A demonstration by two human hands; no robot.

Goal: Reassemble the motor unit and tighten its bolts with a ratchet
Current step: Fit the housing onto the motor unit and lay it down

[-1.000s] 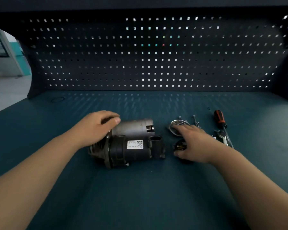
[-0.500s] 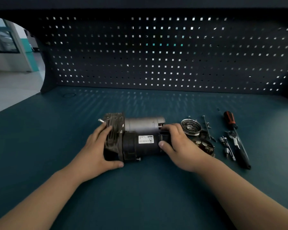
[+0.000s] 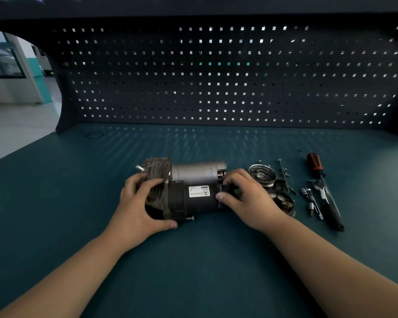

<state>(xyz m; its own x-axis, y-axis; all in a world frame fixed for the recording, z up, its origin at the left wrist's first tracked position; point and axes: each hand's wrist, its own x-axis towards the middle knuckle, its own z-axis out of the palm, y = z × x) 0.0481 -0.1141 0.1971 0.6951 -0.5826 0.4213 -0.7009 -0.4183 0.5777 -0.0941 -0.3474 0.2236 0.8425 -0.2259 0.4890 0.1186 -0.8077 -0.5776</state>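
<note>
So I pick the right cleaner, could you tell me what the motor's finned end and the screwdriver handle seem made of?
Finned end: likely cast metal, dull grey and ribbed. Screwdriver handle: probably plastic or rubber, red-orange with black bands.

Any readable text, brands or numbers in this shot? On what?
"AMK": printed on the white label on the motor unit, upside down from this view.
Circled three-pointed star logo: same label, beside "AMK".
"A 164 320 12 04": number line on that label, small, best reading only.
Remaining fine print on the label: too small to read.
Screwdriver: no text visible.
</note>
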